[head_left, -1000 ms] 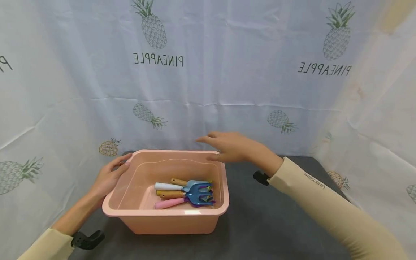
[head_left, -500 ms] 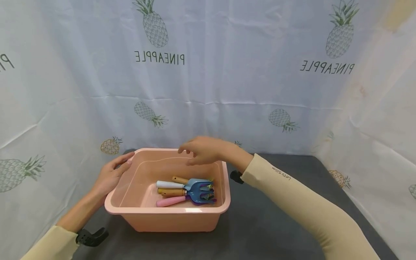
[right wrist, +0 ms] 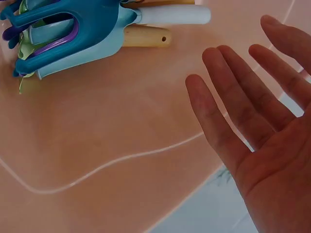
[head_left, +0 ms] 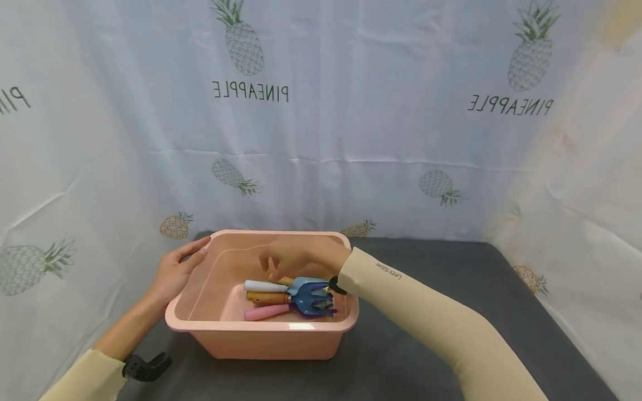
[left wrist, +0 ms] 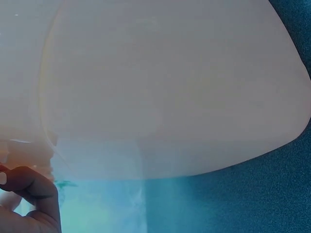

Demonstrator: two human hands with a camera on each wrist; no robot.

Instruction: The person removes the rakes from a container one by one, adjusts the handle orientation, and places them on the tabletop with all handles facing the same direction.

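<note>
My left hand point(head_left: 173, 274) holds the left rim of a pink plastic tub point(head_left: 266, 342), its thumb by the inner edge. In the left wrist view, bent fingers point(left wrist: 34, 194) show at the lower left, beside the tub's wall point(left wrist: 160, 87). My right hand point(head_left: 291, 253) reaches over the far rim into the tub, fingers spread and pointing down, holding nothing. Below it lies a pile of garden hand tools: a blue hand fork point(head_left: 307, 299) on top, a white handle point(head_left: 263, 286), wooden handles point(head_left: 271, 298) and a pink handle point(head_left: 266, 312). The fork hides other tool heads.
The tub stands on a dark grey table point(head_left: 426, 334). White curtains point(head_left: 381, 128) printed with pineapples hang close behind and at both sides. A black strap point(head_left: 146, 367) sits on the left wrist, another point(head_left: 337, 285) on the right.
My right hand has moved left and down, from above the tub's far right corner into the tub above the handles. The left hand stays on the rim, and the tools lie as before.
</note>
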